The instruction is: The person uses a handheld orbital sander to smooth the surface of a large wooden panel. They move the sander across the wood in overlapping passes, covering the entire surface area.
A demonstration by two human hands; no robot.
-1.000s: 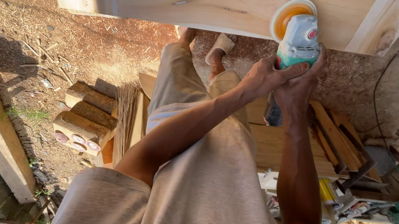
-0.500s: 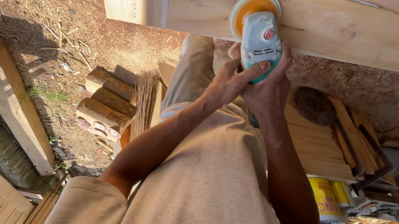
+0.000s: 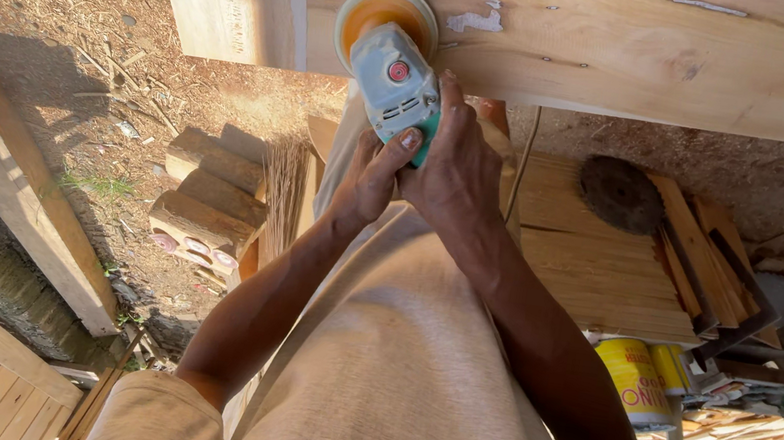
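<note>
- Beige cloth of the person's shirt [image 3: 391,381] fills the near view, with both forearms reaching forward from it toward the work.
- Left hand [image 3: 373,172] is wrapped around the near end of the sander [image 3: 395,79], thumb lying up along its grey-and-teal body.
- Right hand [image 3: 454,173] clamps over the same body from the other side, fingers curled around it; both hands grip it together.
- Beyond the hands, the sander's round orange pad [image 3: 389,16] lies flat against the pale wooden panel [image 3: 636,50], near the panel's left part and close to its lower edge.
- Around the pad, white patches of old coating [image 3: 475,14] remain on the wood, and another thin flake shows farther right, so as I judge it the stripping is partly done: much of the panel reads as bare grain, yet leftover spots need passes.
- Far below lie stacked wood strips [image 3: 599,257], a dark round disc [image 3: 621,193], yellow tins [image 3: 639,379] and cut log ends [image 3: 208,201] on the littered ground.
</note>
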